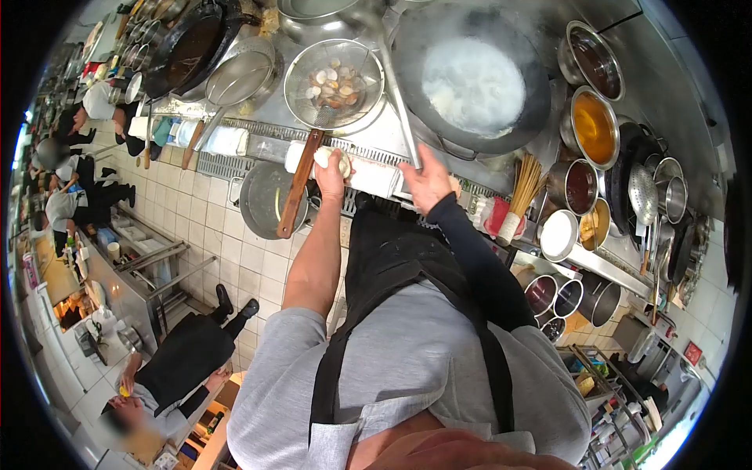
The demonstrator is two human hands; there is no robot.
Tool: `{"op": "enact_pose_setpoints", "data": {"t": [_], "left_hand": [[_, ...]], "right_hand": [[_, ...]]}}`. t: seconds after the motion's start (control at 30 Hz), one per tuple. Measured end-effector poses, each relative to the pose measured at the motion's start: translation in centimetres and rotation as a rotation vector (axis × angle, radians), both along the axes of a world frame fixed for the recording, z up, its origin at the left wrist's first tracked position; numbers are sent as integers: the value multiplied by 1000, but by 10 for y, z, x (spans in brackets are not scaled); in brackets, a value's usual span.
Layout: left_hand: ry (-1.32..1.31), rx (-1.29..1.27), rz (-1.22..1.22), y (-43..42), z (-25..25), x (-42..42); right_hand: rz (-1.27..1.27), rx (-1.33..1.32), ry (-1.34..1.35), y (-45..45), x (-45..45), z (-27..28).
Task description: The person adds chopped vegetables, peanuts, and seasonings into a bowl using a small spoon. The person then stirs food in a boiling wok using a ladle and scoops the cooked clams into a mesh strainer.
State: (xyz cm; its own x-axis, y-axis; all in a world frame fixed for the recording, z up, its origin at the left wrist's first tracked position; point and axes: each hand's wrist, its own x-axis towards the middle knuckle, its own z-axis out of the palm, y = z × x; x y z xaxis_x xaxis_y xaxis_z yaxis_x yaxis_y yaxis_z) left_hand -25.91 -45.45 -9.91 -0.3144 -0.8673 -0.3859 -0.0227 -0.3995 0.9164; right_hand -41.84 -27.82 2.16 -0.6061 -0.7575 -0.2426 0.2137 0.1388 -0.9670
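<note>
My left hand (332, 178) is closed around a bunched white cloth (323, 158), close to the wooden handle of a strainer (299, 184). Several clams (335, 83) lie in that strainer's mesh bowl. My right hand (429, 185) has its fingers apart beside the lower end of a long metal handle (401, 102); whether they touch it I cannot tell. The handle slants up toward the back, and its far end is unclear. In front of my right hand, a large black wok (533, 98) holds steaming whitish liquid.
A bamboo brush (523, 192) stands right of my right hand. Metal bowls of sauce and orange liquid (593, 129) line the right side. A large pot (258, 200) sits below the stove edge at left. Another person (184, 352) is at the lower left.
</note>
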Motion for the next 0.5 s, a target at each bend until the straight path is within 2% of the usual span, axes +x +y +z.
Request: {"op": "enact_pose_setpoints", "data": {"t": [0.03, 0.1, 0.17, 0.23, 0.3, 0.4, 0.5], "left_hand": [[11, 4, -2, 2, -1, 0], [4, 18, 25, 1, -10, 0], [-22, 56, 35, 4, -1, -1], [14, 14, 36, 0, -17, 1], [-17, 13, 12, 1, -9, 0], [-28, 6, -31, 0, -2, 1], [-35, 14, -12, 3, 3, -2]], "right_hand": [[-68, -13, 194, 12, -9, -16], [-108, 122, 369, 43, -41, -19], [-175, 440, 667, 75, -76, -12], [-257, 468, 803, 99, -105, -24], [-335, 572, 813, 116, -116, -41], [-372, 563, 140, 128, -113, -43], [-318, 188, -485, 139, -94, -24]]}}
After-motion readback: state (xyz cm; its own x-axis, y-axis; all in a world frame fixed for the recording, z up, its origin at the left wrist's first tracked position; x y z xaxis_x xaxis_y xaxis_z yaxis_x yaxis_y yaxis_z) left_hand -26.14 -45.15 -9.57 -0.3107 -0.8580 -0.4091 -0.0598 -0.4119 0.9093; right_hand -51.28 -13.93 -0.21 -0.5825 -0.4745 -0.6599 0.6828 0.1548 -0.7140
